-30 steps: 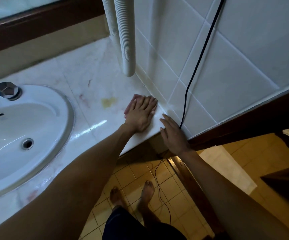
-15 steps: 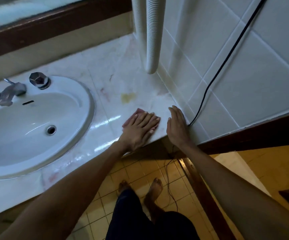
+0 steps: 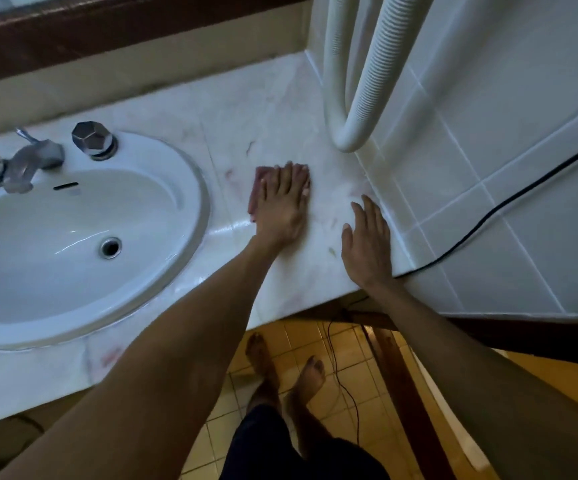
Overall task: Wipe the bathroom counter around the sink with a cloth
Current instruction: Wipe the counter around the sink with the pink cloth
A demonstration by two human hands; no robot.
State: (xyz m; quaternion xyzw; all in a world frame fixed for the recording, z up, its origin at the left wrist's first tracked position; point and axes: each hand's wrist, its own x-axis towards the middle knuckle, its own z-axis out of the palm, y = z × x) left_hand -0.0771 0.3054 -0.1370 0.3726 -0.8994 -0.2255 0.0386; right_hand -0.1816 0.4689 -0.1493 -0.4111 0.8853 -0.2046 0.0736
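A white marble counter (image 3: 256,109) holds an oval white sink (image 3: 55,237) on the left. My left hand (image 3: 282,206) lies flat, fingers straight, pressing a small reddish cloth (image 3: 258,188) onto the counter just right of the sink rim. Most of the cloth is hidden under the palm. My right hand (image 3: 367,244) rests flat on the counter near its right front corner, beside the tiled wall, holding nothing.
A chrome tap (image 3: 27,164) and faceted knob (image 3: 91,138) stand behind the basin. A white ribbed hose (image 3: 367,98) loops down by the tiled wall (image 3: 488,133). A black cable (image 3: 509,202) runs down the tiles to the floor. My bare feet (image 3: 287,372) stand on yellow tiles.
My left hand slid the cloth away from the front right corner, back and toward the sink. My right hand moved further onto the counter. The view shifted left.
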